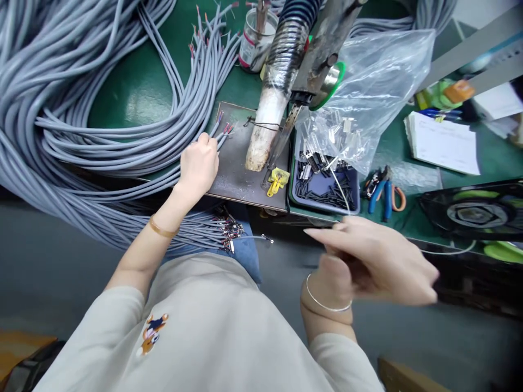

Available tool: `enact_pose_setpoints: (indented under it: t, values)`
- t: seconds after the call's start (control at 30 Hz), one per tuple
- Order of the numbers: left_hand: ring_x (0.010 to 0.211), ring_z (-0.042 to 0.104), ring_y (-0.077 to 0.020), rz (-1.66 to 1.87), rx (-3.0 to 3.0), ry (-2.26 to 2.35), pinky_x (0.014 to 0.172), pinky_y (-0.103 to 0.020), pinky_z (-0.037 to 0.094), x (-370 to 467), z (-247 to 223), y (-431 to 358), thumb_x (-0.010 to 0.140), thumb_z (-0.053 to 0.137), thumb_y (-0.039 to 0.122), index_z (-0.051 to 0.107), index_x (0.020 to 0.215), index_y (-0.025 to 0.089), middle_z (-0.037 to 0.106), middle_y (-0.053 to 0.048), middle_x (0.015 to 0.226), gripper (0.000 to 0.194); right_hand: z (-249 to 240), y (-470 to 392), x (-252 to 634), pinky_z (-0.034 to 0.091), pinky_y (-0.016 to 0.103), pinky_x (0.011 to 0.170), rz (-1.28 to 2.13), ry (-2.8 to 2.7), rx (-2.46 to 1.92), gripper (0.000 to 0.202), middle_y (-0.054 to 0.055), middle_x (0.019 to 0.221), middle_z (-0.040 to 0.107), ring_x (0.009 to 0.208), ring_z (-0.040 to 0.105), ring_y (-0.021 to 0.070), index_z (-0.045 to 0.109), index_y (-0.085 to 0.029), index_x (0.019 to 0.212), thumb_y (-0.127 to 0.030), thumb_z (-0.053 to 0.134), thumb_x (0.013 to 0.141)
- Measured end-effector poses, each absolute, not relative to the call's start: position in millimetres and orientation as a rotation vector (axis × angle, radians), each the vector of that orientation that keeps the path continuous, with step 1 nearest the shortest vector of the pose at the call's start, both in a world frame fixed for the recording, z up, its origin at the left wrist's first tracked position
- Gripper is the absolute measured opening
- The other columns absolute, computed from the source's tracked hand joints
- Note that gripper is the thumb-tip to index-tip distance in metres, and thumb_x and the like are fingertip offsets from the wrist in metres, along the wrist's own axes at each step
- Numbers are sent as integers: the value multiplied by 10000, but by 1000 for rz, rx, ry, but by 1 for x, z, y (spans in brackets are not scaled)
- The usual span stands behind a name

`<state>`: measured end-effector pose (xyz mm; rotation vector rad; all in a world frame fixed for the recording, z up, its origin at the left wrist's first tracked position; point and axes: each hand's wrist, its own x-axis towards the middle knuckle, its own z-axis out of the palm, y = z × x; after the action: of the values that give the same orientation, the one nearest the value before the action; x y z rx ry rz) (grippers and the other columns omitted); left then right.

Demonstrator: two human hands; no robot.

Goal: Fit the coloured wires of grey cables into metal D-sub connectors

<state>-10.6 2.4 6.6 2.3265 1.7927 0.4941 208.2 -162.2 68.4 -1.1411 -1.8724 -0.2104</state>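
Observation:
My left hand (200, 163) is closed on grey cable (224, 136) near its end, over a dark work board (232, 173). Stripped ends with reddish wires stick out past the fingers. My right hand (376, 258) hangs in front of the bench edge, slightly blurred, below a blue tray (322, 204). One finger stretches left, apart from the thumb, and the others are partly curled. I see nothing held in it. On my lap lies a bunch of cables with small connectors (231, 231) at their ends.
Thick grey cable coils (49, 81) fill the left. A taped hose (272, 109) and a soldering iron holder rise behind a yellow clip (278, 181). Connectors and black pieces sit in the tray under a plastic bag (384, 81). Pliers (382, 196), papers (445, 144) and a black fan (476, 209) lie right.

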Motion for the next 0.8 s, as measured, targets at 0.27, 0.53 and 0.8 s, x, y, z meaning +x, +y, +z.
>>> enact_pose_setpoints:
  t: [0.27, 0.53, 0.8]
  values:
    - [551, 553, -89, 1262, 1481, 1213, 560, -235, 457, -30, 4, 25, 755, 639, 129, 521, 838, 200, 700, -26, 841, 161, 66, -148, 201, 363, 259, 456, -364, -1853, -1102, 160, -65, 460, 451, 398, 406, 88, 752, -245, 920, -307, 610, 961]
    - [417, 447, -33, 669, 1064, 550, 389, -162, 310, -22, 27, -69, 811, 803, 392, 617, 864, 153, 682, -12, 645, 307, 54, -153, 196, 345, 259, 451, -199, -1592, -1355, 171, -39, 557, 603, 436, 452, 85, 779, -249, 870, -279, 631, 951]
    - [423, 454, -25, 762, 974, 842, 406, -149, 368, 6, -2, -93, 707, 879, 422, 654, 886, 126, 705, -5, 647, 413, 10, -134, 181, 297, 232, 451, 858, -1335, -1493, 172, 18, 777, 699, 517, 432, 69, 757, -190, 828, -349, 701, 862]
